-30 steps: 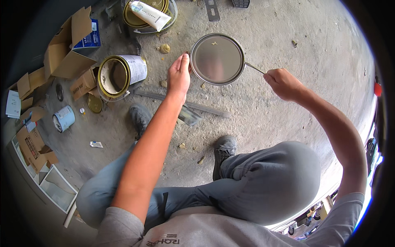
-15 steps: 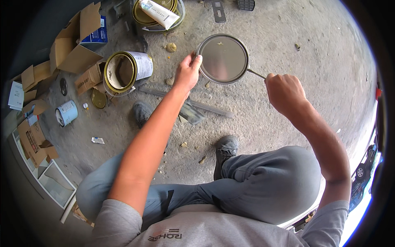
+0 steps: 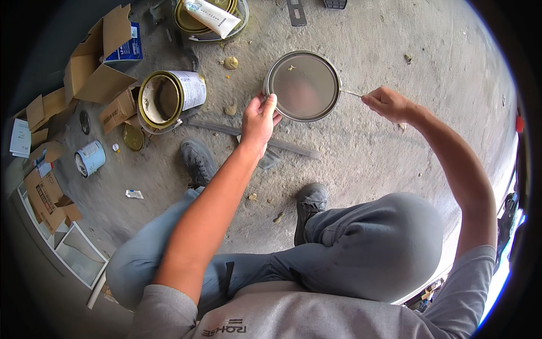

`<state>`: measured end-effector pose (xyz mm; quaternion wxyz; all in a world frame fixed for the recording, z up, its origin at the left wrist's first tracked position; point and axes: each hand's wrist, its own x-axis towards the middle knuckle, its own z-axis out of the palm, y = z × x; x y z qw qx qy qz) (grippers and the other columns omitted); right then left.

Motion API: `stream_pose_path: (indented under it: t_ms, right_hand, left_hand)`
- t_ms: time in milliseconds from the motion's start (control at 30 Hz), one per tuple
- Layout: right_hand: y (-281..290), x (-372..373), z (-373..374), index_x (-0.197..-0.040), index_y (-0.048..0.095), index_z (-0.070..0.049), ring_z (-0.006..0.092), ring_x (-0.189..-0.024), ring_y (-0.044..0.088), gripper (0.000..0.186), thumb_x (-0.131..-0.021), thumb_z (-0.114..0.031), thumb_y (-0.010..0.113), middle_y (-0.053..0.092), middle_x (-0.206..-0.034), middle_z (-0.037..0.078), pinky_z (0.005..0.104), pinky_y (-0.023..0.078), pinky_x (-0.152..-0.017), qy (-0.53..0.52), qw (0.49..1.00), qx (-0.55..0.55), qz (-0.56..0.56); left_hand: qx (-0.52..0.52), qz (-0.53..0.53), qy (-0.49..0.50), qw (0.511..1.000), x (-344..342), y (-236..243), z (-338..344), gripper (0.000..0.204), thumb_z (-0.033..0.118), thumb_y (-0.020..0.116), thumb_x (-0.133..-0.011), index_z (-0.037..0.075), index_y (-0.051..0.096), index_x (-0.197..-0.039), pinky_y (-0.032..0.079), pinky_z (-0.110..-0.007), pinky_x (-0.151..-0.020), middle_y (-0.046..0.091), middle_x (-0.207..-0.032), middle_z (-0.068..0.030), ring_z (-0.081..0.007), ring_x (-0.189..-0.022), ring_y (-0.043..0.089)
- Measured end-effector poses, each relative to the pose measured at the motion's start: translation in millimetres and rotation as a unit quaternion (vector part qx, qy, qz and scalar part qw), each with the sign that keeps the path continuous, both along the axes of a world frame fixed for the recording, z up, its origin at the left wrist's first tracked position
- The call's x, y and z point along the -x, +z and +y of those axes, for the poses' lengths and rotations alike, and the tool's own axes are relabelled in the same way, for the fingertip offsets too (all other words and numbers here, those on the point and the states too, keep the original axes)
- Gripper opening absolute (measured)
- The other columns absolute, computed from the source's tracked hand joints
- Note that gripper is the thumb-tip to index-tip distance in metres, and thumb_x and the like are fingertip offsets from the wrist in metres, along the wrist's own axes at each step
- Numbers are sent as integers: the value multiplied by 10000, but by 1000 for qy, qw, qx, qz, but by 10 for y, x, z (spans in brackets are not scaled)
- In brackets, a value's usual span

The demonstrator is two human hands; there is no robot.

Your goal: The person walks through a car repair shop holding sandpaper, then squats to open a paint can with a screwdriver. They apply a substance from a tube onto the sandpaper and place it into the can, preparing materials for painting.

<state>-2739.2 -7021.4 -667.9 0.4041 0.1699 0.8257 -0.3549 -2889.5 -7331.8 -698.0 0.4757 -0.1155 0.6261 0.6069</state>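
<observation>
A round metal can (image 3: 307, 96) with a silver lid is held out in front of me over the floor. My left hand (image 3: 259, 124) grips its left side, the thumb on the rim and the fingers behind and below. On the other side my right hand (image 3: 389, 104) is closed around a thin metal tool (image 3: 351, 93). Only its narrow shaft shows; the handle is hidden in the fist. The shaft's tip meets the can's right edge, just under the lid's rim. The lid lies seated in the can's top.
An open tub (image 3: 161, 101) of pale paste stands left, with a light-blue can (image 3: 91, 158) and cardboard boxes (image 3: 96, 62) beyond. A white tube (image 3: 212, 17) rests on another lidded tub. A long grey bar (image 3: 288, 148) lies on the concrete before my shoes (image 3: 311, 199).
The can has moved slightly left and toward me. My left hand has slid lower round its edge. My right hand has swung a little right and the tool lies nearer level.
</observation>
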Motion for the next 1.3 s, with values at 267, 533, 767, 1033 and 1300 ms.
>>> stream_pose_path:
  t_ms: [267, 533, 767, 1033, 1300]
  right_hand:
    - [595, -88, -478, -788, 673, -15, 351, -615, 650, 473, -1055, -354, 479, 647, -672, 194, 495, 513, -639, 70, 960, -251, 103]
    - [900, 88, -806, -797, 710, -11, 313, -662, 707, 399, -1036, -258, 508, 698, -721, 175, 448, 562, -640, 97, 949, -299, 29]
    - [881, -33, -781, -774, 691, -1, 341, -591, 679, 398, -1029, -256, 523, 658, -633, 181, 457, 540, -582, 96, 943, -296, 116]
    - [905, -7, -799, -762, 685, -14, 315, -589, 684, 414, -1040, -262, 506, 662, -633, 165, 447, 538, -566, 104, 944, -298, 98]
    - [928, 175, -793, -767, 696, -51, 253, -627, 711, 261, -972, -164, 580, 696, -671, 126, 407, 562, -600, 171, 935, -306, 49]
  left_hand:
    - [-12, 11, -56, 998, 114, 38, -20, 552, 280, 529, -1057, 175, 317, -1556, 519, -384, -952, 609, -1295, -66, -176, -1071, 630]
    - [1, 13, -40, 999, 18, 3, -8, 552, 289, 511, -1064, 188, 307, -1567, 478, -415, -1007, 561, -1370, -49, -195, -1112, 616]
    - [-3, 7, -48, 999, 61, -17, -18, 570, 287, 529, -1056, 180, 302, -1568, 478, -415, -1005, 555, -1376, -49, -196, -1099, 613]
    - [-3, 4, -52, 999, 54, 1, -21, 573, 287, 533, -1053, 182, 303, -1567, 478, -424, -1005, 543, -1391, -42, -192, -1098, 607]
    - [-5, 16, -28, 999, 0, 17, -1, 545, 282, 505, -1065, 179, 306, -1562, 474, -444, -1028, 537, -1395, -79, -221, -1146, 601]
